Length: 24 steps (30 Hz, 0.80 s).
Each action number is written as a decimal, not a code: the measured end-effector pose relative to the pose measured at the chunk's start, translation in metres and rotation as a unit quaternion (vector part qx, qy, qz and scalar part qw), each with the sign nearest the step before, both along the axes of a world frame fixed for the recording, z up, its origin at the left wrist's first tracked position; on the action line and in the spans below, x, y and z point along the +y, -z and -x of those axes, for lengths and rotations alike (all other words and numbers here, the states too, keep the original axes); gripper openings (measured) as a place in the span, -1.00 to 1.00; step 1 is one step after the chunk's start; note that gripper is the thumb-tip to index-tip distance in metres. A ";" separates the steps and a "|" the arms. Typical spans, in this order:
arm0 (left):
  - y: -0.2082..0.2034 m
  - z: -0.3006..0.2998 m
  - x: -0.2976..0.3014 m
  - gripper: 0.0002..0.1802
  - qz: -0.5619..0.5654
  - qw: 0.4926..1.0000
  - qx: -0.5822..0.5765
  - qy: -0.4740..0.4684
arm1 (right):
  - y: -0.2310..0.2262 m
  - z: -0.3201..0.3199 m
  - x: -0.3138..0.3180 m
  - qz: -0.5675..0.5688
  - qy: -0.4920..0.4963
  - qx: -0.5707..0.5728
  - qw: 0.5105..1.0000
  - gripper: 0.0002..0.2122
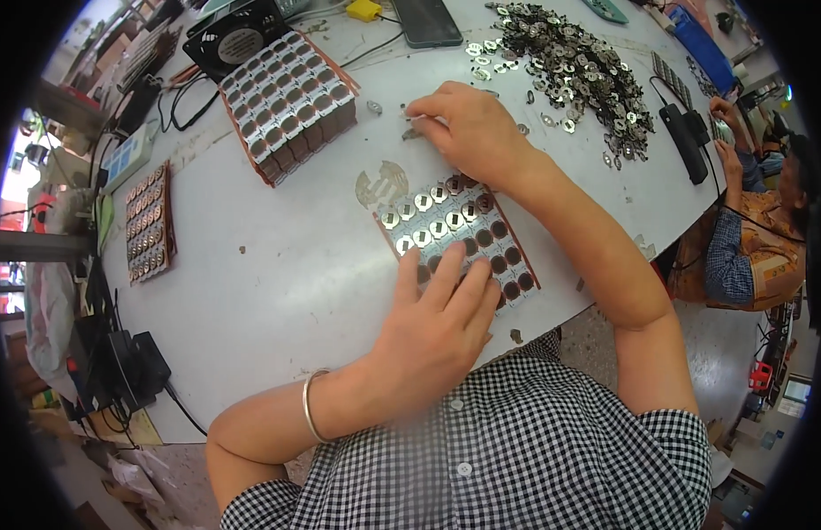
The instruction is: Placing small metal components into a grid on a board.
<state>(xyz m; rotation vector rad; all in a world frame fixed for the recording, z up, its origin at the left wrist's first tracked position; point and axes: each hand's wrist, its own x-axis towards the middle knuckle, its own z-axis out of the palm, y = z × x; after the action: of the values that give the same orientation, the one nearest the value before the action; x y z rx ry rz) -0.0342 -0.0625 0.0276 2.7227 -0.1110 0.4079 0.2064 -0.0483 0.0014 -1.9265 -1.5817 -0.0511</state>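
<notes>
My left hand point(437, 322) lies with fingers spread over a panel of small round circuit boards point(514, 256) at the table's near edge. Shiny metal pieces point(421, 238) sit on the panel's upper rows; the lower rows show dark round discs. Beyond the panel, my right hand point(470, 124) is closed in a pinch above the table. What its fingertips hold is too small to make out. A loose metal piece point(374, 107) lies to the left of those fingertips, and a large pile of similar metal pieces point(569, 66) spreads to the right.
A tall stack of panels point(295, 106) stands at the back left, beside a black fan point(238, 40). Another panel stack point(150, 225) lies at the far left. A phone point(426, 22) rests at the back. Another person point(755, 234) sits at the right, near a black device point(684, 141).
</notes>
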 end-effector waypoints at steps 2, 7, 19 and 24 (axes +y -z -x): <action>0.007 0.000 0.002 -0.46 -0.014 1.000 0.007 0.000 | 0.002 -0.003 0.003 0.033 -0.019 0.011 0.999 -0.86; 0.011 -0.001 0.003 -0.45 -0.033 0.999 0.026 0.004 | 0.001 -0.010 -0.008 -0.014 -0.045 0.009 0.999 -0.88; 0.004 0.000 -0.005 -0.41 -0.039 0.996 0.068 0.029 | -0.032 -0.005 -0.076 0.104 -0.002 0.447 0.888 -0.86; 0.007 -0.001 -0.003 -0.36 -0.007 0.997 0.077 0.025 | -0.015 -0.028 -0.053 0.109 0.041 0.373 0.920 -0.85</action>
<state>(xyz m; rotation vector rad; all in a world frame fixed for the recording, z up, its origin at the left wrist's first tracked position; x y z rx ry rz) -0.0331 -0.0651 0.0210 2.7472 -0.1404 0.1827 0.2339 -0.1008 0.0163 -1.8425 -1.0119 0.7664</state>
